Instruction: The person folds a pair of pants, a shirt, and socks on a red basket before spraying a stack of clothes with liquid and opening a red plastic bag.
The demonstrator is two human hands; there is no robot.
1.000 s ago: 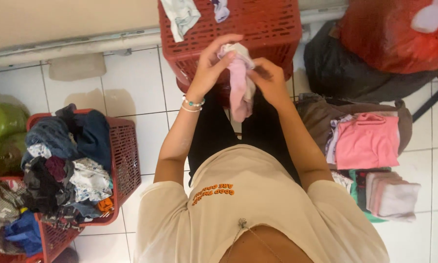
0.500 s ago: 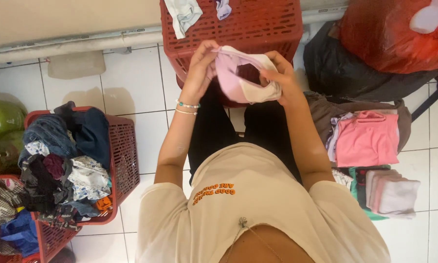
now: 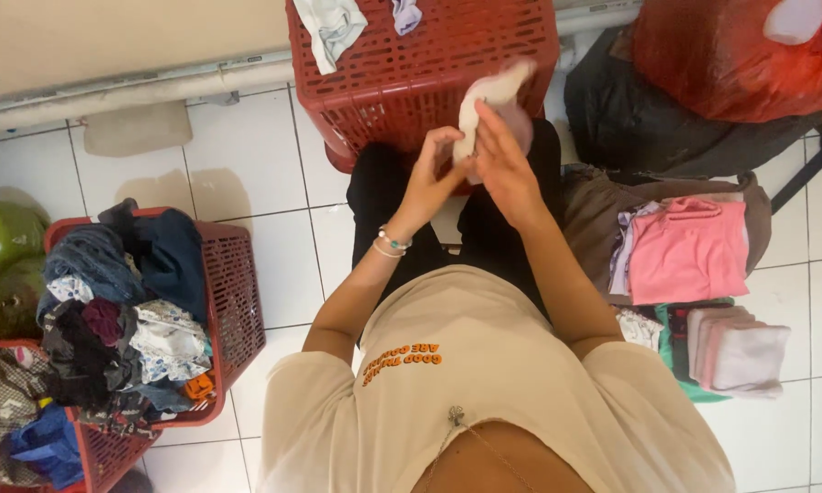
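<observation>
both hands point(image 3: 470, 169) hold pale cloth point(image 3: 484, 105) upright.

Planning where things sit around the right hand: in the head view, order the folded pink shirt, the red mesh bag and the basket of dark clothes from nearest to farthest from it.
From the right hand:
1. Folded pink shirt, on the pile at its right.
2. Red mesh bag, upper right corner.
3. Basket of dark clothes, far across on the left.

Blurred cloth, cropped edges

The pale garment point(image 3: 489, 105) is motion-blurred (its kind cannot be told) and partly hidden behind the right hand point(image 3: 502, 169); the upturned red basket point(image 3: 411, 73) and orange bag point(image 3: 740, 55) are cut off.
</observation>
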